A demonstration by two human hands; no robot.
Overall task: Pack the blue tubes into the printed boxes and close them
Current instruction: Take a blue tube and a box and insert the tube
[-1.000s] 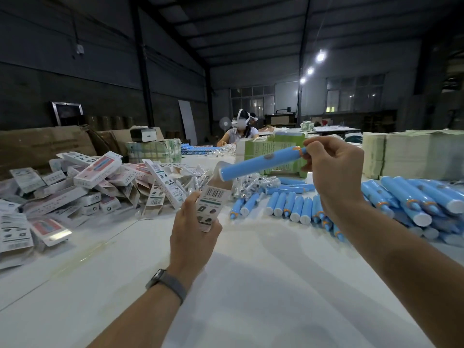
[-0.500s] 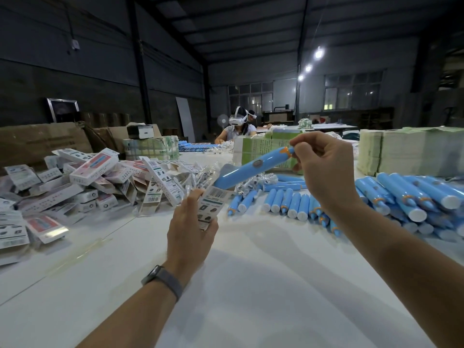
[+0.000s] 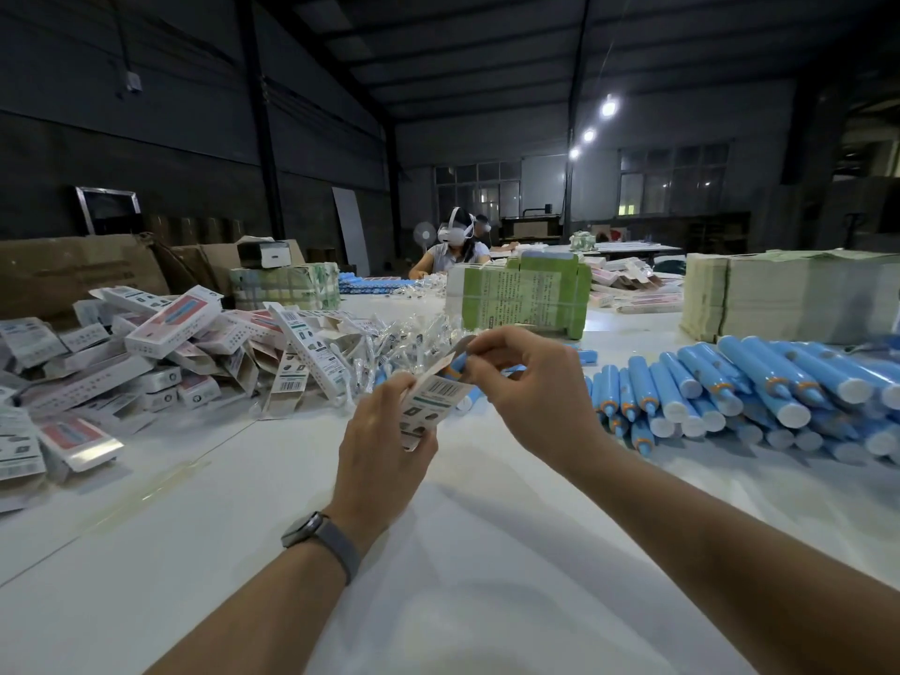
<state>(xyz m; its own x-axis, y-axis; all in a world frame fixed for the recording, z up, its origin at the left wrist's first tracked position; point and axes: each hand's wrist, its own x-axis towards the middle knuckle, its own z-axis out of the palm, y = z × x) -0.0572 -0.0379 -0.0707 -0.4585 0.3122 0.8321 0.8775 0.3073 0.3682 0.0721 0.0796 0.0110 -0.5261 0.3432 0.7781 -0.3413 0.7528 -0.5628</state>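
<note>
1. A second ago the blue tube (image 3: 460,365) stood clear of the box (image 3: 428,399); now only its tip shows at the box's mouth.
2. The left hand (image 3: 384,443) grips the box; the right hand (image 3: 528,382) pinches the tube's end, at 1 o'clock from the left.
3. Closing the flap comes next, I reckon.
4. More tubes (image 3: 759,397) lie on the worktop (image 3: 462,552) at 3 o'clock.

Head-worn view, forward-down, seemingly near table (image 3: 487,552)
</note>
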